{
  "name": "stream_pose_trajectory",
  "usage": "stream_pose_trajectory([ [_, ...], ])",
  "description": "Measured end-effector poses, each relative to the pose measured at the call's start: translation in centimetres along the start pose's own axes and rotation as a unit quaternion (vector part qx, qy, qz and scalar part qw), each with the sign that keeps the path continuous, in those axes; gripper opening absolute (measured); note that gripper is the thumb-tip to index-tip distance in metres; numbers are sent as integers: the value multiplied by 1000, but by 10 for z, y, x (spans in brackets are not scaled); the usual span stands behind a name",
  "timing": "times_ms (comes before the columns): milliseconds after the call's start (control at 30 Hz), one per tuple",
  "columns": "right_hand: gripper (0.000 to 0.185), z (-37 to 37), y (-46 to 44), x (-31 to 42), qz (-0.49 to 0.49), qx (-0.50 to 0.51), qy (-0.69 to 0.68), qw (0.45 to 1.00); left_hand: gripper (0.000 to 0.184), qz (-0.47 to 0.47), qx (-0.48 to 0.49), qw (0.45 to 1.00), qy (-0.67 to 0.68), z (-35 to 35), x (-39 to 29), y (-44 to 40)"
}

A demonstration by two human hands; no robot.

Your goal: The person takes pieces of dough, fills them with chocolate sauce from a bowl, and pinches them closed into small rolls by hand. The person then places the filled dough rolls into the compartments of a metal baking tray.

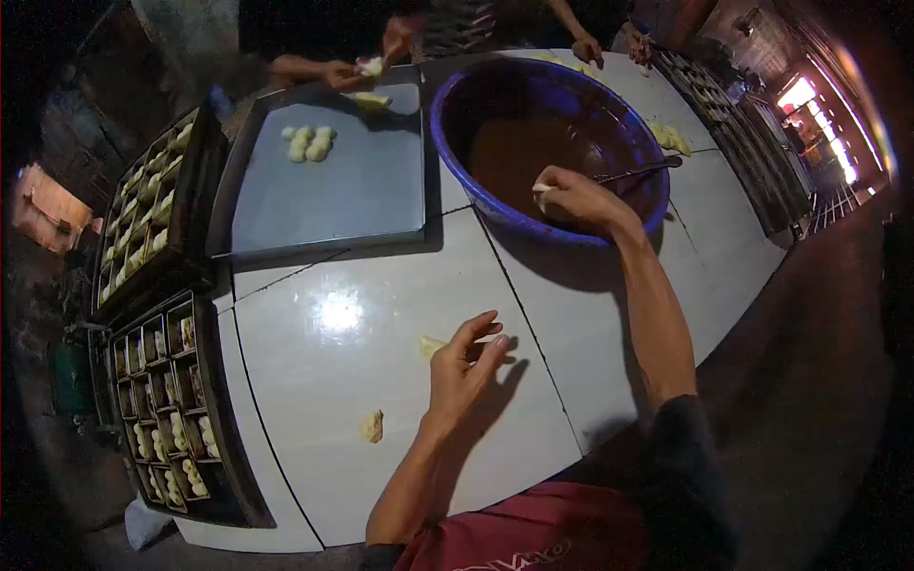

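My right hand (583, 202) is over the near rim of a large blue basin (453, 157) that holds a brown, paste-like mass (514, 152). Its fingers are closed on a small pale piece of dough (544, 187). Just behind that hand, a dark-handled utensil (633, 174) leans across the basin's right rim. Low over the white tiled table (314, 400) is my left hand (468, 364), thumb and fingers apart, holding nothing. A pale yellow dough piece (431, 347) lies by its fingers, partly hidden. Another dough lump (371, 426) rests to the left.
A grey metal tray (314, 214) carries several dough balls (308, 143). At left stand divided baking moulds (257, 495) with dough in several cells; more moulds (752, 162) line the right edge. Across the table, another person's hands (343, 74) hold dough, and other hands (587, 48) work beyond the basin.
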State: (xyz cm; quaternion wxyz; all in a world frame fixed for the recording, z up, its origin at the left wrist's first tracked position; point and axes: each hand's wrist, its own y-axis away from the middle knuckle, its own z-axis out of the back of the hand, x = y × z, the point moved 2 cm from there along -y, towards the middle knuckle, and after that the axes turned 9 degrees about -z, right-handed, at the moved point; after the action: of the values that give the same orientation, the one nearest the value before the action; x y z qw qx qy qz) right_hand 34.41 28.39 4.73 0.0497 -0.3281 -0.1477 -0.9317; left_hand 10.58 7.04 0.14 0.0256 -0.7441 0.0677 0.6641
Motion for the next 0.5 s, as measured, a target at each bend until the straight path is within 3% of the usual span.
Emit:
stream_pose_trajectory([
  [67,29,-17,-27,-28,-11,147,181,972,42,-11,10,1000,-26,5,-2,1],
  [167,30,-9,-2,7,-109,198,110,968,40,5,8,999,-54,12,-1,6],
  [300,28,-11,5,0,-45,131,124,983,39,15,13,999,-41,13,3,9],
  [400,22,2,20,10,-23,62,-111,992,39,-1,35,998,-44,8,-2,2],
  [500,16,3,47,30,-41,26,-370,928,39,-22,62,998,-21,-4,-10,-11],
])
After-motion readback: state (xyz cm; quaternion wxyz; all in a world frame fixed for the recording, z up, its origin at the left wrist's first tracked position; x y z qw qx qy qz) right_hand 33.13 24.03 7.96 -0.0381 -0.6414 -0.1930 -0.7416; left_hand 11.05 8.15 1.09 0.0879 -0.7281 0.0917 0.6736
